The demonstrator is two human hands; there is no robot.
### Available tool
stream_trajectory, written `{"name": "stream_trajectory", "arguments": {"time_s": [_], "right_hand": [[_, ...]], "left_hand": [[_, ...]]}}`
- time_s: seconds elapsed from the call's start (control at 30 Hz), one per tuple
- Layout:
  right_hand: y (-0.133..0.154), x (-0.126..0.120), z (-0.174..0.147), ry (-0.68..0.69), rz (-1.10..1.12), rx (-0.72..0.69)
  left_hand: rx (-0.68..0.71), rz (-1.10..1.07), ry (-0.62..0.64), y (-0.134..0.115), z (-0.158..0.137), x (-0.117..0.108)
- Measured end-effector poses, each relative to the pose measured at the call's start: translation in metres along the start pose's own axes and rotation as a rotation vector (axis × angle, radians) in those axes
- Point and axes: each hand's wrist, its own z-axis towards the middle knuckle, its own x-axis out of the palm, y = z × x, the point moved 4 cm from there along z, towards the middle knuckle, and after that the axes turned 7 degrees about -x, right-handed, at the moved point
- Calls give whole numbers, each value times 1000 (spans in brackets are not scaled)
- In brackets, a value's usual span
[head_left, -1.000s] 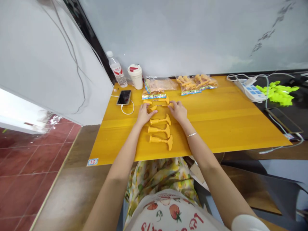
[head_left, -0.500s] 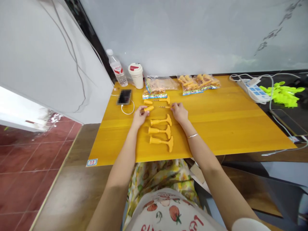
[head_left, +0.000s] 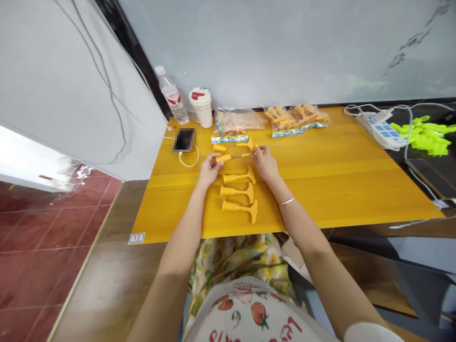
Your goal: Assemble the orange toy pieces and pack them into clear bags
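Note:
My left hand [head_left: 208,172] pinches a yellow plastic sleeve [head_left: 223,158] between thumb and fingertips. My right hand [head_left: 266,165] grips a yellow-handled corkscrew [head_left: 238,156]; its metal spiral points left, with the tip at or just inside the sleeve's mouth, and the fingers cover most of the handle. Just beyond them lie another bare corkscrew [head_left: 245,144] and a loose sleeve [head_left: 220,148]. Nearer my body, three sleeved corkscrews rest in a column: an upper one [head_left: 237,177], a middle one [head_left: 237,191] and a lower one [head_left: 240,207], T-handles to the right.
Clear plastic bags [head_left: 281,121] of yellow parts line the back of the yellow board [head_left: 320,175]. A water bottle [head_left: 173,97], a lidded cup [head_left: 202,108] and a phone [head_left: 184,139] on a cable stand at back left. A power strip [head_left: 386,133] and bright green pieces [head_left: 423,137] are at right.
The corkscrew and sleeve have come together in line, where a gap lay between them before. My right hand has risen slightly; the camera view has shifted a little.

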Motion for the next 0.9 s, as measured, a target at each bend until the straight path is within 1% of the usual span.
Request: {"name": "stream_trajectory", "arguments": {"time_s": [0.1,0.23,0.33,0.4,0.53,0.6,0.67,0.7,0.77,0.83,0.9], "right_hand": [[5,6,0,-33,113,-71],[8,15,-3,-127,354,-273],[3,19,-6,-85,463,-389],[-2,17,-6,-58,466,-406],[-8,5,-4,-57,403,-386],[-8,1,-4,-55,400,-378],[-6,-3,-4,-58,405,-353],[-5,-3,-4,-54,412,-314],[-5,-3,-4,-30,469,-161],[-5,1,-5,26,603,32],[-4,4,-7,65,760,170]], "left_hand": [[14,49,37,-1,-2,4],[8,103,57,0,-4,4],[-11,57,80,-2,-5,3],[-26,13,108,-3,-6,4],[-71,-47,160,-6,-7,6],[-72,-57,174,-8,-8,6],[-48,-37,180,-10,-9,6],[-25,-14,179,-11,-10,6],[52,37,165,-16,-13,8],[137,66,142,-22,-17,11],[169,76,129,-25,-18,13]]}}
